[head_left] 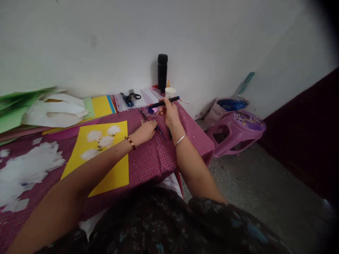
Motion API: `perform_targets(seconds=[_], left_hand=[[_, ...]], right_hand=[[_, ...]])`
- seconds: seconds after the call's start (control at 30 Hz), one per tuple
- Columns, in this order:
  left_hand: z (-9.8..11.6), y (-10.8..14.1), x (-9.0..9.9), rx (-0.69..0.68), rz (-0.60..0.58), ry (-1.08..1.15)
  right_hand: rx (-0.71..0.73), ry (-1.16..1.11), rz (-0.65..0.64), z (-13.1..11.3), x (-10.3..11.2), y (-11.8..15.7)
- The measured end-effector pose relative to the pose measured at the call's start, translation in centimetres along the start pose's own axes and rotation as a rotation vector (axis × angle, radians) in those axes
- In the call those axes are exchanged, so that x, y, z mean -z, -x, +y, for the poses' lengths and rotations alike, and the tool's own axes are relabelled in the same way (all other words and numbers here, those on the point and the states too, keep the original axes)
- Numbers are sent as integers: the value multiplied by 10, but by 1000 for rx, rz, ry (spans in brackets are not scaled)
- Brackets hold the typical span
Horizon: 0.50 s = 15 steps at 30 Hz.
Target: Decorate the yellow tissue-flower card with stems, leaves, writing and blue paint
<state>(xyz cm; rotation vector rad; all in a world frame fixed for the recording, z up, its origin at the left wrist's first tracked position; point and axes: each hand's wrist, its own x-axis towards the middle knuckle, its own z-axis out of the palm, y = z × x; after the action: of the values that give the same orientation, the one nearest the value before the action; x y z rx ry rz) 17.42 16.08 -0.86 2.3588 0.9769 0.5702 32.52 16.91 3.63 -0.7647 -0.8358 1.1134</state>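
Note:
My right hand [168, 112] is raised over the far right part of the table and holds a dark pen-like brush [164, 103] level, its tip pointing right. My left hand [146, 131] rests flat on the red checked tablecloth [148, 162], fingers next to a thin blue brush [159, 131] lying on the cloth. A yellow sheet [111, 169] with white cotton-like tufts [104, 140] stuck on it lies just left of that hand. A small paint palette [153, 110] sits beyond the hands.
A white paper cup [170, 92] and a black flask [162, 72] stand by the wall. Scissors [131, 96] lie on plastic sleeves. Coloured paper stacks [100, 106] and white scraps [23, 169] fill the left. A purple plastic stool [238, 132] stands on the floor at right.

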Motion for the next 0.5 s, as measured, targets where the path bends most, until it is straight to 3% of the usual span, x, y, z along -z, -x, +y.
perform_targets(seconds=[0.1, 0.2, 0.43, 0.5], left_hand=[[-5, 0, -6, 51, 36, 107], [-8, -1, 2, 107, 120, 270], [-21, 4, 70, 294, 455, 776], [-20, 11, 81, 340, 528, 934]], right_hand=[[-14, -24, 12, -4, 0, 2], [-39, -32, 30, -6, -1, 3], [-16, -113, -49, -8, -9, 14], [-8, -118, -92, -7, -14, 19]])
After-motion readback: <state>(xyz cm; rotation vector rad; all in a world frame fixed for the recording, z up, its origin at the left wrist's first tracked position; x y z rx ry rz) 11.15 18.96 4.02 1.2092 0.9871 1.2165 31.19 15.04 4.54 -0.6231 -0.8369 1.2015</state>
